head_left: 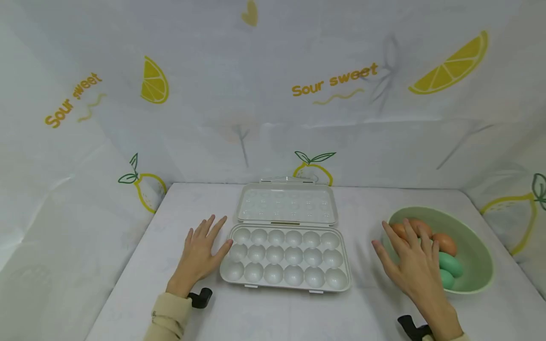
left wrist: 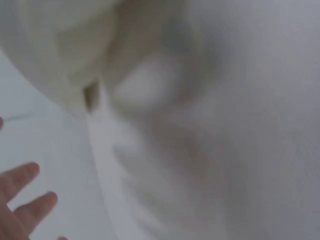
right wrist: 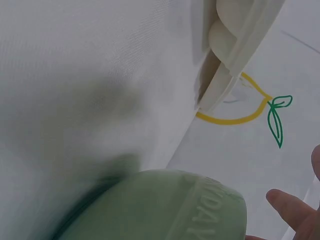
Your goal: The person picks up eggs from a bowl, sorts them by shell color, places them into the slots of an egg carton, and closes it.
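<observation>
An egg tray [head_left: 293,255] with three rows of round hollows lies on the table, its clear-windowed lid [head_left: 287,203] folded back behind it. My left hand [head_left: 200,253], fingers spread, hovers by the tray's left edge, with the thumb tip overlapping the rim in the head view. At the right stands a green bowl [head_left: 475,255] with several eggs inside, orange ones [head_left: 445,244] toward the back and green ones [head_left: 450,264] nearer the front. Over the bowl's left side is my right hand [head_left: 414,265], fingers extended and holding nothing; it hides part of the eggs.
A white cloth covers the table [head_left: 273,317]. Behind and at both sides hangs a white curtain [head_left: 204,94] printed with lemons and lettering. Black wrist mounts [head_left: 200,298] sit at both wrists, low over the table.
</observation>
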The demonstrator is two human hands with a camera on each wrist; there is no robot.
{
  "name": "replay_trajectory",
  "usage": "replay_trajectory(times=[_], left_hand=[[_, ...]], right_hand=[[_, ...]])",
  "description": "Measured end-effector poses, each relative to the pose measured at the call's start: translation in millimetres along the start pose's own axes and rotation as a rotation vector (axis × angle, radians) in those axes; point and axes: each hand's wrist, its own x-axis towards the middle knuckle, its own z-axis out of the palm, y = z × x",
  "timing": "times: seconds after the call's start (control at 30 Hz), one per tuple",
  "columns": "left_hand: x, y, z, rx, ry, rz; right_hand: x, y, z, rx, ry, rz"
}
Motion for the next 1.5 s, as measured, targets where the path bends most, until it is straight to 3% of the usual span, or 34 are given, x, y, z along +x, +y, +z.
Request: replay_trajectory(times=[0.37,0.53,0.67,0.77,0.87,0.93,1.03,1.13,1.3,1.5], left_hand=[[-6.4,-33.7,20.2,-0.201,-0.071,0.092],[-10.6,-36.3,25.8,-0.244,-0.138,0.088],[-13.3,-35.7,31.4,-0.264,-0.175,0.07],[-14.5,-35.0,36.0,-0.262,-0.164,0.071],[-15.5,-35.2,39.6,-0.268,-0.14,0.073],[-16.4,-35.8,41.0,-0.263,-0.121,0.077],[-17.6,-37.1,42.4,-0.253,-0.095,0.079],[-17.9,-38.2,44.0,-0.239,-0.068,0.087],[-17.1,-38.7,46.2,-0.243,-0.042,0.098],[-16.2,-36.6,49.1,-0.254,-0.031,0.113]], right_hand=[[-0.7,3.8,-5.7,0.045,-0.006,0.017],[4.5,10.7,-5.2,0.078,0.107,-0.08],[9.2,19.8,-6.3,0.209,0.203,-0.152],[12.3,29.0,-11.6,0.326,0.219,-0.11],[13.7,39.0,-22.7,0.482,0.166,0.0],[14.1,46.3,-30.2,0.646,0.116,0.08],[16.1,58.5,-38.0,0.911,0.057,0.099],[19.3,72.7,-39.9,1.069,-0.015,0.085],[24.2,92.7,-40.9,0.983,-0.212,0.127],[29.8,103.3,-39.2,0.71,-0.369,0.139]])
